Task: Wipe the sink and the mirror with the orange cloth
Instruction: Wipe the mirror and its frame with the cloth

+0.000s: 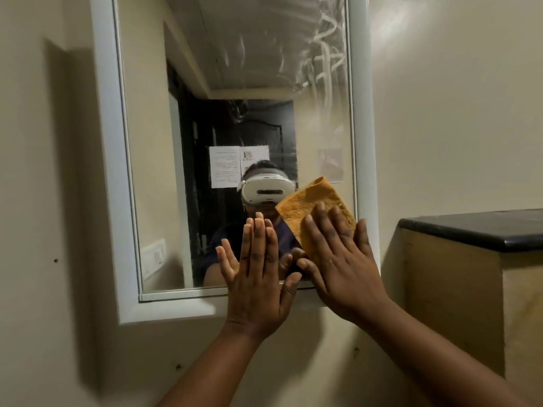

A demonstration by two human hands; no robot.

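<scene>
Mirror (235, 118) wiping looks about half done: smear streaks remain near its top right corner. Right hand (338, 259), fingers spread, presses the orange cloth (311, 205) flat at the lower right corner; left hand (258, 265) rests spread on the bottom edge. No sink is visible.

I am making out no words I can read. The mirror (235, 127) is reflecting two white paper sheets (224, 167) on a dark door, and their printed lines are showing too small and blurred.
</scene>
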